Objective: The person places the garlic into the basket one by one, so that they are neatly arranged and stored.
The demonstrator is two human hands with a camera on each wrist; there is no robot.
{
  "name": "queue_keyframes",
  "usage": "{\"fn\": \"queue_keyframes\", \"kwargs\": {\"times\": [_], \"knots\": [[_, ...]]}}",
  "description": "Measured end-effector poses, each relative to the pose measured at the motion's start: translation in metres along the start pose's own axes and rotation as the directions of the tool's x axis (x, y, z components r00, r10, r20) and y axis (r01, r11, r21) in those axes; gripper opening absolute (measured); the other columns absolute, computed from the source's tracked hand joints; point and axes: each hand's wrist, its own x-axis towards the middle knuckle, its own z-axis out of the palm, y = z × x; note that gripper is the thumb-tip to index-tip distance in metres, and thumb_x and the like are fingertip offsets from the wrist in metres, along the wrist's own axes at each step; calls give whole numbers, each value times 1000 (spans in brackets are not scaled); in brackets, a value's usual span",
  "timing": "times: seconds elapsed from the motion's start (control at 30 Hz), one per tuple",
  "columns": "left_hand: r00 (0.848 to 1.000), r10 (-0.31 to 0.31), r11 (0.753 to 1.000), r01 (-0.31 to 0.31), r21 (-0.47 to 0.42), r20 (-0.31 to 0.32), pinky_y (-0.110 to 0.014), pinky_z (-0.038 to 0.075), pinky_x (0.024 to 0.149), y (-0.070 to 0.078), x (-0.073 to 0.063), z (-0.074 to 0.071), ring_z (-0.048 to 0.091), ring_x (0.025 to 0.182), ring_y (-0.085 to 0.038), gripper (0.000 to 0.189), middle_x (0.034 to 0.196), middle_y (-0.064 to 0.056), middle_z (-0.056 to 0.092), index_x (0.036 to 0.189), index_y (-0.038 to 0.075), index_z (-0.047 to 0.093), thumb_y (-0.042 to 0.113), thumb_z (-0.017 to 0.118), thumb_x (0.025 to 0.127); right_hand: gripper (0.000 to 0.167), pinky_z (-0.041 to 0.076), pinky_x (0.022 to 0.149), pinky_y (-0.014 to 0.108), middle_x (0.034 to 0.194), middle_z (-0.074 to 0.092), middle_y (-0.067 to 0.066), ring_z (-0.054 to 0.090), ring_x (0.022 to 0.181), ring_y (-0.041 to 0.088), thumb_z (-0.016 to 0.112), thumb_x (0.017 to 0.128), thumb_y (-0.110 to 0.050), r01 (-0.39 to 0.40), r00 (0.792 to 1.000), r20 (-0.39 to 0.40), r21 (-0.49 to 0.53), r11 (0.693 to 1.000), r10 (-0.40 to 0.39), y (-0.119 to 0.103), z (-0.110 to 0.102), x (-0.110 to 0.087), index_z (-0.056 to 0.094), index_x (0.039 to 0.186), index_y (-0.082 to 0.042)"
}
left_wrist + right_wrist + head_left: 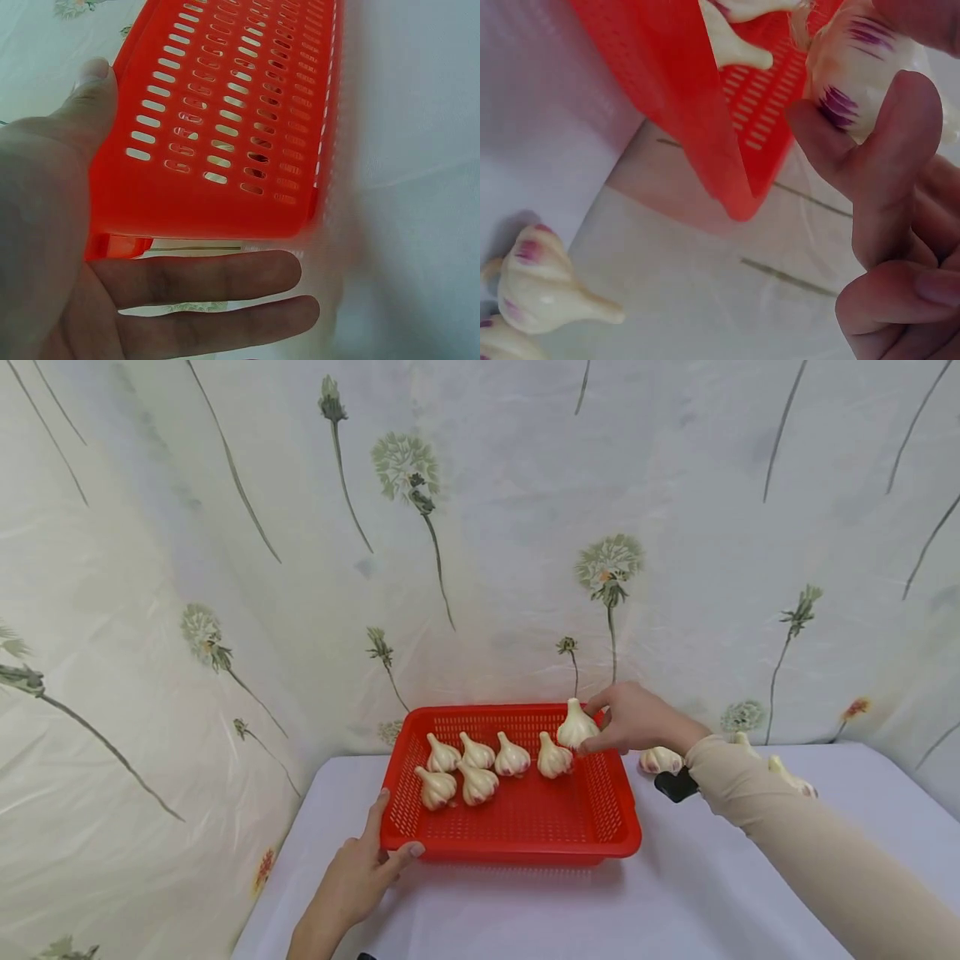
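Observation:
My right hand pinches a garlic bulb over the far right corner of a red plastic basket. In the right wrist view, this held garlic bulb shows purple streaks between the thumb and fingers. Several more garlic bulbs lie inside the basket, mostly towards its left and back. My left hand rests at the basket's near left corner, thumb over the front rim. Two straight fingers extend beside the basket's slotted wall in the left wrist view.
A garlic bulb sits on the white-covered table just right of the basket. Farther right, another garlic bulb is partly hidden by the right sleeve. Dandelion-patterned cloth hangs behind the table and on its left.

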Motion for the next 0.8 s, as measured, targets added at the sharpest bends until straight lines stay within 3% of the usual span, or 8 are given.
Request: {"fn": "queue_keyframes", "kwargs": {"times": [0.3, 0.5, 0.8], "knots": [[1000, -9, 1000, 9, 4, 3, -31, 46, 63, -2, 2, 1, 61, 64, -9, 102, 68, 7, 66, 169, 15, 21, 65, 68, 94, 40, 53, 54, 30, 59, 59, -1, 54, 49, 12, 91, 82, -30, 47, 994, 99, 40, 998, -51, -14, 19, 21, 80, 110, -4], [1000, -9, 1000, 9, 8, 1, -31, 46, 63, -2, 2, 1, 61, 64, -9, 103, 68, 7, 65, 169, 15, 21, 67, 68, 94, 43, 58, 61, 31, 76, 75, 3, 65, 59, 13, 94, 81, -31, 70, 979, 189, 65, 995, -81, -19, 33, 33, 79, 115, -9], [1000, -24, 1000, 24, 2, 7, -31, 47, 63, 0, 1, 0, 61, 63, -9, 101, 68, 7, 64, 169, 15, 21, 65, 68, 95, 52, 63, 68, 35, 99, 77, 5, 72, 76, 18, 96, 79, -25, -15, 958, 285, 126, 992, -21, -28, 55, 49, 77, 126, -10]]}}
